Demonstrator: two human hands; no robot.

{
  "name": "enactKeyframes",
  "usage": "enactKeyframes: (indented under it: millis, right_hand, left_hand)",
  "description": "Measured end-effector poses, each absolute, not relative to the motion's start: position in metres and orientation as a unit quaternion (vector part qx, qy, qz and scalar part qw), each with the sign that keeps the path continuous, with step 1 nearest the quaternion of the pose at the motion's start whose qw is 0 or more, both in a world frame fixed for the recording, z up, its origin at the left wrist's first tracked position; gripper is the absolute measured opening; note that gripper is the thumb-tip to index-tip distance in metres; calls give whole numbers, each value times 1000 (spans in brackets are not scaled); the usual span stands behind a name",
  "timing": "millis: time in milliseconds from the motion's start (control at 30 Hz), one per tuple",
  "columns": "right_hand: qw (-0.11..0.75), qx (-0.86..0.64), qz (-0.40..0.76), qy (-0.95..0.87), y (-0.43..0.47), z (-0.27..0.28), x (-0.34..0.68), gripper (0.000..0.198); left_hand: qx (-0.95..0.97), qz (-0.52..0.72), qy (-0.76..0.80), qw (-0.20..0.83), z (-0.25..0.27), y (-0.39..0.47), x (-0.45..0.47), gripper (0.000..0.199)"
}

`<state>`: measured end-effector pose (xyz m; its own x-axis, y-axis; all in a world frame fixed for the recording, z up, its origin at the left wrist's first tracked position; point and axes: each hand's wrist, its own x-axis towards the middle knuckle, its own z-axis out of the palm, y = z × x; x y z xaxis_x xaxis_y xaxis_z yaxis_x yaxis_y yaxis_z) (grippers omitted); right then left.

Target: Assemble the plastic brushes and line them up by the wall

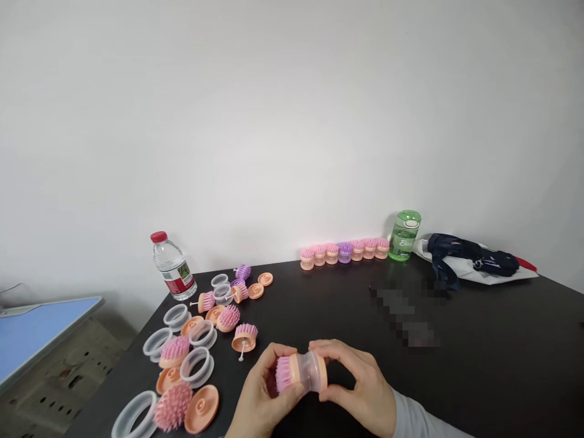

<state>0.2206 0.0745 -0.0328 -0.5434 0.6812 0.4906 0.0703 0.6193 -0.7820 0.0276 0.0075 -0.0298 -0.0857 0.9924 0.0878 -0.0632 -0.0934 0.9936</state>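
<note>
Between my two hands lies a small round brush [306,371] on its side, with pink bristles to the left, a clear middle ring and a peach cap on the right. My left hand [269,389] grips its bristle end, thumb on the peach rim. The fingers and thumb of my right hand [360,383] pinch the cap end. To the left are loose parts: a pink bristle head [245,336] with a white stem, clear rings [197,367] and peach discs [202,409].
A row of assembled brushes [331,253], one purple, stands along the wall beside a green bottle [404,236]. A water bottle [173,266] is at the back left. A white bag with dark straps [474,258] lies right. A blue-topped surface [41,331] is beyond the black table [456,365].
</note>
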Motion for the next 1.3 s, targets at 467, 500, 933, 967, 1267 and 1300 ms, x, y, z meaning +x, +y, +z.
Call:
enactKeyframes:
  millis: [467,500,933,967,1267,1300]
  right_hand:
    - [412,-232,296,-830,72,-35,223,44]
    - [402,-244,310,-827,72,-33,223,41]
    - [224,-326,700,-594,79,-42,207,58]
    - [210,-330,717,-577,80,-44,207,59]
    - [122,-344,782,-506,89,-55,204,64]
    - [114,-350,782,-503,89,-55,204,65]
  left_hand:
    - [421,576,438,547,-32,4,34,46]
    - [438,575,437,536,-32,4,34,45]
    - [718,495,422,247,-30,3,31,42]
    - [731,488,417,230,-29,3,31,44]
    - [769,475,396,161,-26,8,33,52]
    - [773,469,395,161,-26,7,33,53]
